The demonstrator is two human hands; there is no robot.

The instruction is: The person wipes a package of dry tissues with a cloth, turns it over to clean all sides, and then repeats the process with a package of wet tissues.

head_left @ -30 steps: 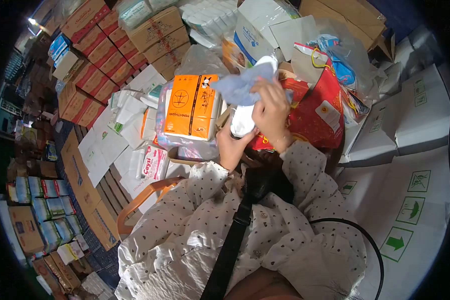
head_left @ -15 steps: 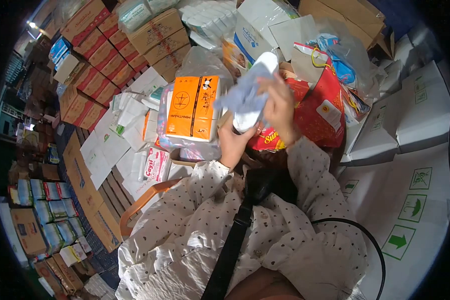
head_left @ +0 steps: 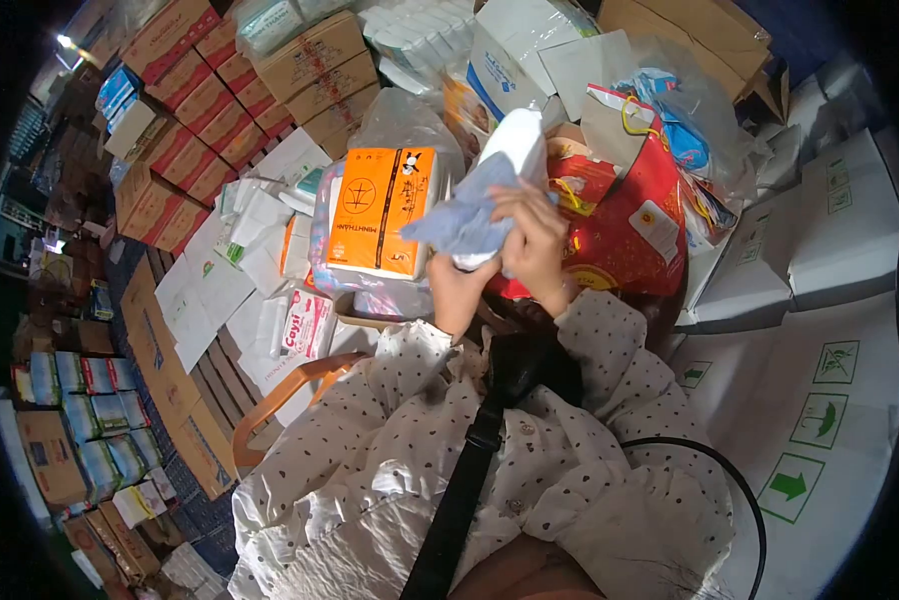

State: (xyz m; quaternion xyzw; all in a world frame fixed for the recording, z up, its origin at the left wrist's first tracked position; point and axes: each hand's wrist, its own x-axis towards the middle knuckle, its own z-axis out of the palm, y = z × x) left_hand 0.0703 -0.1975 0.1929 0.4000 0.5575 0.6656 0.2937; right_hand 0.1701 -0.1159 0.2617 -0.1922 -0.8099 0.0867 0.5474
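Observation:
In front of my chest, a long white item with a rounded far end is held tilted; I cannot make out its exact kind. My left hand is closed around its near end. A pale blue cloth lies across the middle of it. My right hand presses this cloth onto the white item, fingers bent over it. Just left of the hands rests an orange-and-white tissue pack on a plastic bag. To the right stand red gift bags.
A pink-and-white pack lies left of my sleeve, near the orange chair arm. White cartons with green symbols line the right side. Stacked red-and-brown boxes rise at the far left. An open cardboard box is at the back.
The cloth and my right hand have moved down and left along the white item. My left hand, still around its near end, has shifted slightly down and left.

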